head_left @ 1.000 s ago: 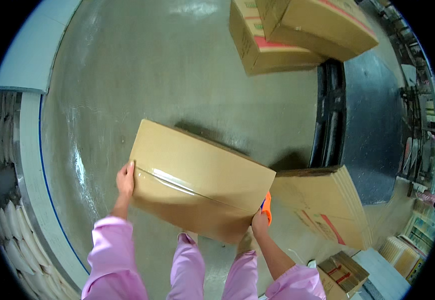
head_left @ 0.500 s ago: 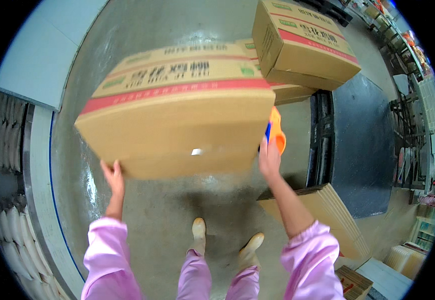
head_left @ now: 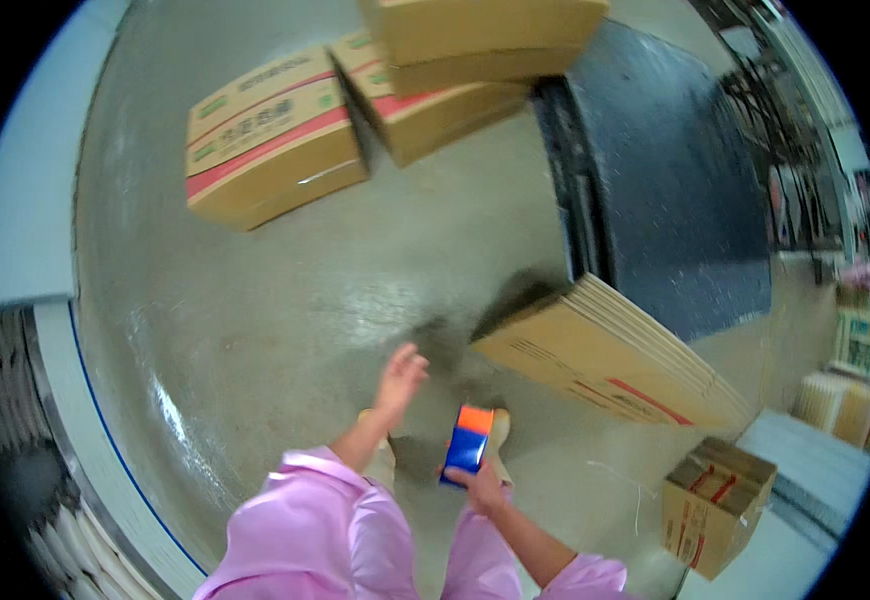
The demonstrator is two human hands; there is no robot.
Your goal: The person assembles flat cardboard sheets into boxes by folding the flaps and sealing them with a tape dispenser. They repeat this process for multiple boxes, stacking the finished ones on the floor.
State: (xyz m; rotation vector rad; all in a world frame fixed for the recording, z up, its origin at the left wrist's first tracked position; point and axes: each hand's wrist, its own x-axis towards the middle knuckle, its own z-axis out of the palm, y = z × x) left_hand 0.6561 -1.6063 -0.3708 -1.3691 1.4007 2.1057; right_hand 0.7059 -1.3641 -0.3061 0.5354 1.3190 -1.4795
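My right hand point(head_left: 482, 488) is wrapped round an orange-and-blue tape dispenser point(head_left: 468, 446), held low in front of my boots. To its left, my left hand point(head_left: 400, 382) hangs open over the floor with nothing in it. A closed brown carton point(head_left: 285, 165) with a red stripe rests on the floor ahead on the left, apart from both hands. Beside it stands another striped carton point(head_left: 455, 118), with a narrow gap between them. A further carton point(head_left: 490, 45) sits on top of that one, cut off by the upper edge.
Flattened cartons point(head_left: 605, 360) lean as a stack against a black pallet point(head_left: 670, 180) on the right. A small brown box point(head_left: 700, 525) is at the lower right. Along the left run a pale wall panel point(head_left: 30, 170) and a ledge with a blue edge point(head_left: 105, 420). Metal racks point(head_left: 755, 130) stand far right.
The carton between my hands has been let go and now rests on the floor. Both hands have drawn back toward my body, the right still holding the tape dispenser. My view has shifted.
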